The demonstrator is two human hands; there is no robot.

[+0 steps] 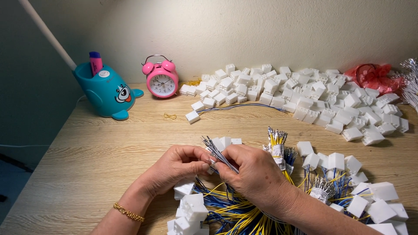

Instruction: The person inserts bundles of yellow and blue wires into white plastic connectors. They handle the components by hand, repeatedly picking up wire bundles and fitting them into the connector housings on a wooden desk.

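Left grip (180, 167): my fingertips pinched on a white plug (212, 164).
Right grip (248, 172): closed on grey wires (216, 152) — near the counter's (87, 165) front edge.

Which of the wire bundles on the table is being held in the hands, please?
The grey bundle, pinched between both hands; the yellow bundle stands free just to its right.

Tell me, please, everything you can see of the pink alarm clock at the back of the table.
The pink alarm clock looks like glossy plastic or painted metal. It has a round case, two bells on top under a thin curved handle, and a white dial with dark hands. It stands upright on the wooden table, close to the wall, between the teal pen holder and the white connector pile. Neither hand touches it.
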